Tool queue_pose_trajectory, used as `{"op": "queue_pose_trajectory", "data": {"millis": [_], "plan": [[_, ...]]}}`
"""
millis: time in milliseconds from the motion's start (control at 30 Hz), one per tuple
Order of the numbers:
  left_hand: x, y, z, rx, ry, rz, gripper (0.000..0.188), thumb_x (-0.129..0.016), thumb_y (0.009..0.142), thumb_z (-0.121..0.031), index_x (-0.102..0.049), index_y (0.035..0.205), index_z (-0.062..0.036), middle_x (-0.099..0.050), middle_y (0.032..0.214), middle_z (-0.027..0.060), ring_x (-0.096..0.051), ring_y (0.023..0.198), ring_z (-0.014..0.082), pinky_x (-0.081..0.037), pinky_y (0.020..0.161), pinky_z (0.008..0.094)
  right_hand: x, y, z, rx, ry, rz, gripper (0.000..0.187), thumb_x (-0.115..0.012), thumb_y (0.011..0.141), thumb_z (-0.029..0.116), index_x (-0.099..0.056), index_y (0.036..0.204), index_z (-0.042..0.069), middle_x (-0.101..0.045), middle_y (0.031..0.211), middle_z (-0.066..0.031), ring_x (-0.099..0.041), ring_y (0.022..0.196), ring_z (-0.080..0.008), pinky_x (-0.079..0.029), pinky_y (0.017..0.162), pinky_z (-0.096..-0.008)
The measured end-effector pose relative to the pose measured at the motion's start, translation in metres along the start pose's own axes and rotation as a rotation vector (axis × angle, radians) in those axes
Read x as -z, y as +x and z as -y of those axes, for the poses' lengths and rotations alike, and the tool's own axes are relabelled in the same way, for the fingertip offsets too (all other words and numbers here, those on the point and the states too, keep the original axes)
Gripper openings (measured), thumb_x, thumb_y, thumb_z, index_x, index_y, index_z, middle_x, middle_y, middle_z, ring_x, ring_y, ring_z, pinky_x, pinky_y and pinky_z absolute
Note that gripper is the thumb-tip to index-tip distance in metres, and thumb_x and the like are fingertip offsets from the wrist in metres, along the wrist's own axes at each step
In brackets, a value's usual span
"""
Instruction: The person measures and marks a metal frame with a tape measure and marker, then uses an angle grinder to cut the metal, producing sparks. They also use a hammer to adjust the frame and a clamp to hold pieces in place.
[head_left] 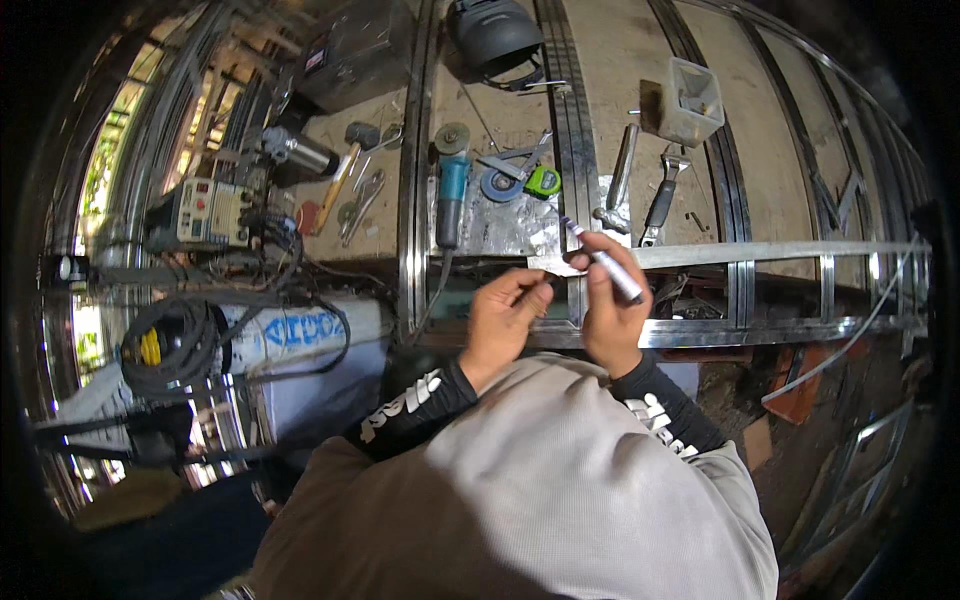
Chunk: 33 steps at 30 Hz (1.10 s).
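1. We see a teal angle grinder lying on the wooden bench.
2. Just beside it sits a green tape measure.
3. A black welding helmet rests at the far edge.
4. A clear plastic container stands right of it, near an adjustable wrench.
5. Coiled black cables lie at left.

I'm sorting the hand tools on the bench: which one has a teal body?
The angle grinder, with its teal body and round disc at the top, lying left of the yellow tape measure. The black-handled adjustable wrench and the wooden-handled hammer are not teal.
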<state>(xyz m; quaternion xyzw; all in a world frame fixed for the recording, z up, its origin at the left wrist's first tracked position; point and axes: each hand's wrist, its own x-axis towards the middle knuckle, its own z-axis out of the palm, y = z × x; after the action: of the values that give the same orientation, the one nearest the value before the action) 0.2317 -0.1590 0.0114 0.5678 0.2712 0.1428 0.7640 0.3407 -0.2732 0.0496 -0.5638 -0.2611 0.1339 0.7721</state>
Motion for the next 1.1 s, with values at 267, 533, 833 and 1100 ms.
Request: {"op": "queue_pose_trajectory", "data": {"millis": [267, 533, 833, 1100], "plan": [[-0.007, -0.014, -0.005, -0.278, -0.066, -0.116, 0.022, -0.073, 0.098, -0.011, -0.071, 0.117, -0.0004, -0.067, 0.095, 0.0039, -0.062, 0.081, 0.0121, -0.052, 0.076, 0.0268, 0.052, 0.034, 0.011, 0.008, 0.179, 0.29, 0.037, -0.057, 0.108, 0.033, -0.063, 0.11, -0.003, -0.069, 0.104, -0.0162, -0.067, 0.089, -0.0204, -0.055, 0.079, -0.0338], [-0.027, -0.021, -0.013, -0.34, -0.028, -0.149, 0.021, -0.072, 0.099, -0.009, -0.071, 0.117, 0.0008, -0.065, 0.102, 0.0063, -0.062, 0.082, 0.0136, -0.053, 0.076, 0.0275, 0.046, 0.042, 0.002, -0.036, 0.233, 0.393, 0.029, -0.062, 0.107, 0.025, -0.066, 0.109, -0.003, -0.07, 0.102, -0.0121, -0.068, 0.089, -0.0178, -0.056, 0.08, -0.0315], [-0.038, -0.032, -0.011, -0.151, 0.165, -0.106, 0.019, -0.071, 0.101, -0.014, -0.07, 0.111, 0.0023, -0.067, 0.083, 0.0009, -0.058, 0.07, 0.0053, -0.049, 0.062, 0.0223, 0.053, 0.028, -0.016, -0.251, 0.117, 0.476, 0.027, -0.068, 0.103, 0.025, -0.075, 0.108, -0.001, -0.068, 0.101, -0.0049, -0.062, 0.086, -0.0114, -0.051, 0.078, -0.0258], [-0.021, -0.037, -0.007, -0.095, 0.015, -0.111, 0.018, -0.066, 0.104, -0.016, -0.07, 0.105, 0.0009, -0.065, 0.08, 0.0002, -0.055, 0.065, 0.0044, -0.046, 0.059, 0.0216, 0.018, 0.023, -0.03, -0.408, 0.157, 0.478, 0.035, -0.066, 0.105, 0.03, -0.069, 0.09, -0.002, -0.064, 0.087, -0.0048, -0.058, 0.08, -0.0137, -0.046, 0.073, -0.0297]]}}
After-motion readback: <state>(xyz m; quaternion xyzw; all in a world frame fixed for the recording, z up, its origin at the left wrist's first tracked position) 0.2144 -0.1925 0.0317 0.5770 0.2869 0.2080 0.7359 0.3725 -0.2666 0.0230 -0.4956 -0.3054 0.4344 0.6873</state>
